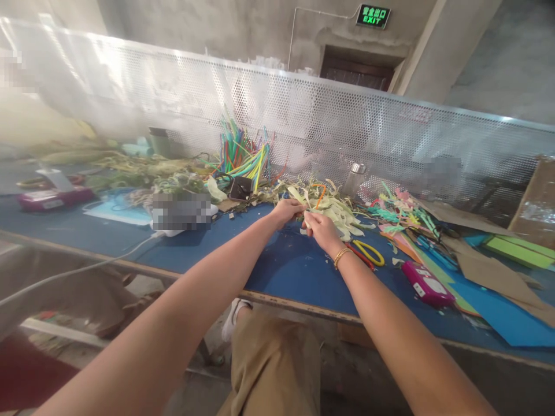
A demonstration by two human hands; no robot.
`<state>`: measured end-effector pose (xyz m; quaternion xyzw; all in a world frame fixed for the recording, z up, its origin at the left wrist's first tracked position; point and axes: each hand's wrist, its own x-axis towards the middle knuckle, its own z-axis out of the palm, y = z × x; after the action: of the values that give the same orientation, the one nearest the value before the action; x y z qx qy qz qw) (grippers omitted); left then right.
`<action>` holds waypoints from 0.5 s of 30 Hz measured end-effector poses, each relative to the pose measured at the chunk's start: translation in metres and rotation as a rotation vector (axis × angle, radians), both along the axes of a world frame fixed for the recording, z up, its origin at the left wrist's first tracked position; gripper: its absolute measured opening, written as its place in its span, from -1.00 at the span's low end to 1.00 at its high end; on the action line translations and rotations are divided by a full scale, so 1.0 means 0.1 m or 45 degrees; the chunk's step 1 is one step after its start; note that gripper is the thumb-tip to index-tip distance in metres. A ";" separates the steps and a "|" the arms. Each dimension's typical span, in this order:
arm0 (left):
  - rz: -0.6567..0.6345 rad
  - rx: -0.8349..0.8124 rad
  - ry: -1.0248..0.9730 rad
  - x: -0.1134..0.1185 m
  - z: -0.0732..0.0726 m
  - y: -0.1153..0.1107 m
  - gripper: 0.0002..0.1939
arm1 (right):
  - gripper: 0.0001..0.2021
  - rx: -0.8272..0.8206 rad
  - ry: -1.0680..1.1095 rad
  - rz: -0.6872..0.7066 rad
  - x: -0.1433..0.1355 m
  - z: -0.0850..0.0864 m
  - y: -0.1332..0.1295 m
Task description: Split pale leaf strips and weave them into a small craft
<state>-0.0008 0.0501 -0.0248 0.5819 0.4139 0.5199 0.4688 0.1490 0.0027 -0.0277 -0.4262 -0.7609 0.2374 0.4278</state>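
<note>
My left hand [288, 212] and my right hand [321, 231] meet over the blue table, fingertips close together. Both are closed in a pinch on something small at the near edge of a pile of pale green dried leaves [342, 216]. My fingers hide most of it, so I cannot make out what it is. A bent orange strip [321, 196] rises from the leaves just beyond my fingertips. Beside my right wrist lies a yellow loop [370, 253], with a red piece next to it.
Bundled coloured stems [245, 153] stand against the perforated metal screen [303, 110]. A metal-capped bottle [355, 178] is behind the leaves. Rightward lie a magenta box [427, 284], blue paper [498, 306] and cardboard. A white cable [87, 267] hangs over the table's left front edge.
</note>
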 end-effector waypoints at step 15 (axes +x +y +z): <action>-0.364 -0.225 -0.008 0.00 0.07 -0.09 -0.89 | -0.69 -0.497 0.885 -0.216 0.08 -0.08 0.19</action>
<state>-0.0003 0.0408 -0.0179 0.5897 0.3696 0.4112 0.5887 0.1571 0.0217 -0.0360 -0.4548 -0.4739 0.4712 0.5887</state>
